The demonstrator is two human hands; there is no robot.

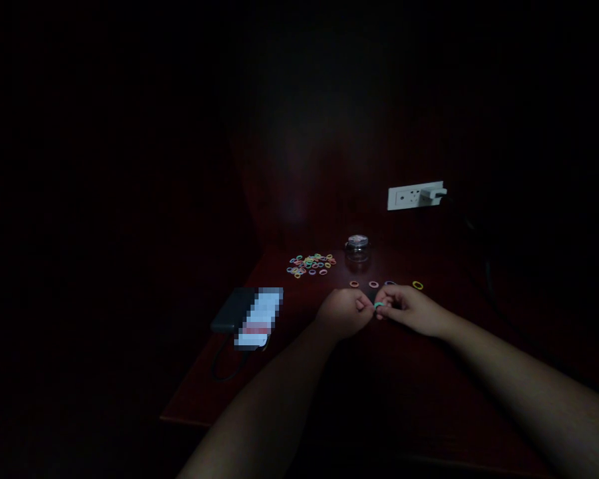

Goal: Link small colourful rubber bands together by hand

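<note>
A small green hair tie (379, 305) is pinched between the fingertips of my right hand (413, 310). From the other side my left hand (343, 313) meets it, thumb and fingers closed at its edge. Just beyond my hands lies a row of similar ties: an orange one (354, 284), a pink one (374, 285), a purple one (390, 283) partly behind my right hand, and a yellow one (418, 285). Farther back on the left is a loose pile of multicoloured hair ties (309, 263).
A clear round jar (357, 249) with a lid stands at the back of the dark red table (289, 399). At the left lie a dark flat box (232, 309), a blurred-out phone-like item (260, 319) and a cable (224, 378). On the wall is a socket (406, 197) with a plug.
</note>
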